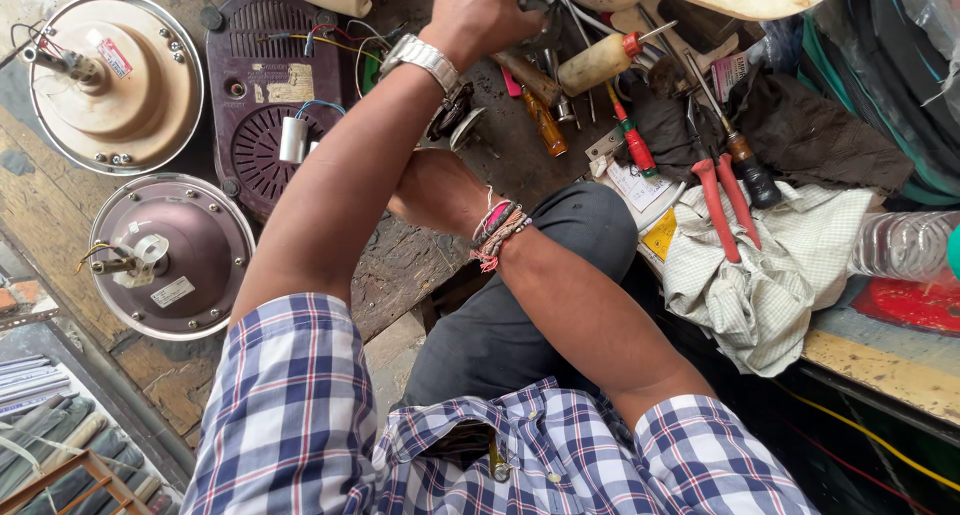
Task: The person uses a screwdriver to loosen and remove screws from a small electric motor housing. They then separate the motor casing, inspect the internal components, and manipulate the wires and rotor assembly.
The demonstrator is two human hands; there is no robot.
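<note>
The fingers of the left hand (490, 15) curl downward at the far edge of the view, closed over something among the tools, though what they clasp cannot be told since the hand's back hides it. A metal watch (422, 59) sits on that wrist. The right hand (432, 190) lies nearer, just under the left forearm, with thread bracelets (497, 235) at its wrist; its fingers are hidden, so whether they are apart or together cannot be told. It reaches at a small metal part (455, 120) lying on the dark wooden bench between the two hands.

Just right of the part lie an orange-handled screwdriver (546, 121), a cream-handled tool (598, 63) and a red-and-green screwdriver (632, 140). Farther right, red-handled pliers (722, 205) rest on a pale checked cloth (770, 285), with a clear plastic bottle (905, 243) at the right edge.

Left of the hands stands a maroon vented base (262, 95) with a small white capacitor (292, 139) and loose wires on it. Well to the left are two round motor housings, a cream one (115, 80) far and a maroon one (172, 255) nearer
</note>
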